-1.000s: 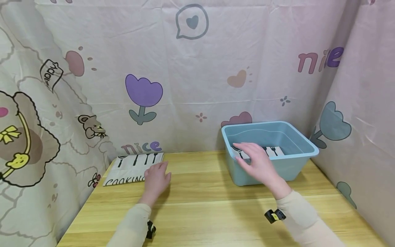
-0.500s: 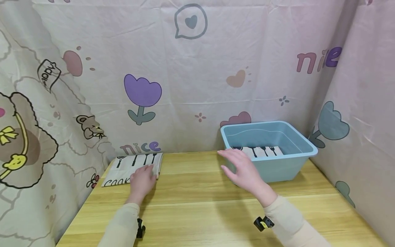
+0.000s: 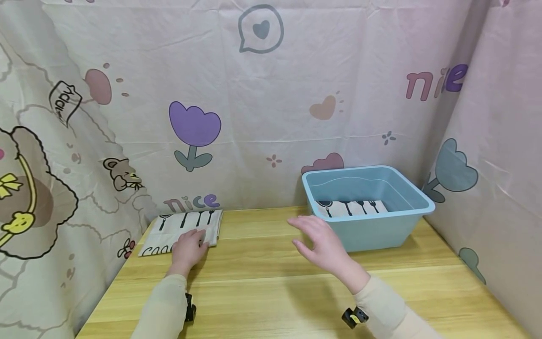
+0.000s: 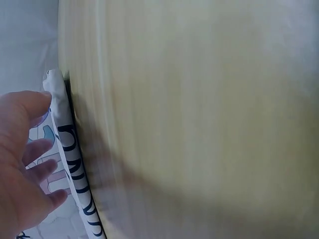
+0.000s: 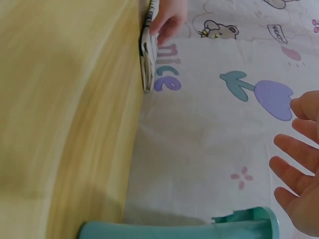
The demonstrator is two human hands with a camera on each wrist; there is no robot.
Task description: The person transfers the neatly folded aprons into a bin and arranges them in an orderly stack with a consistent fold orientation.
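Note:
A folded white cloth [image 3: 154, 238] with black cutlery prints and lettering lies at the table's back left. Over its front right part is my left hand [image 3: 188, 249], fingers loosely bent. In the left wrist view the thumb is at the edge of the cloth [image 4: 75, 154] and the fingers are spread; whether they press on it I cannot tell. My right hand [image 3: 323, 247] hovers in the air at the front left of a blue plastic basin [image 3: 377, 235], fingers relaxed and holding nothing. Inside the basin lies a similar printed white cloth [image 3: 338, 208], partly hidden by the rim.
The wooden table [image 3: 262, 263] meets a printed curtain [image 3: 262, 117] at the back, with more curtain hanging along both sides. A black wrist camera [image 3: 354, 317] is strapped near the right sleeve.
My left hand has moved left, from beside the cloth's right edge to over it. My right hand has drawn left and down, away from above the basin's rim.

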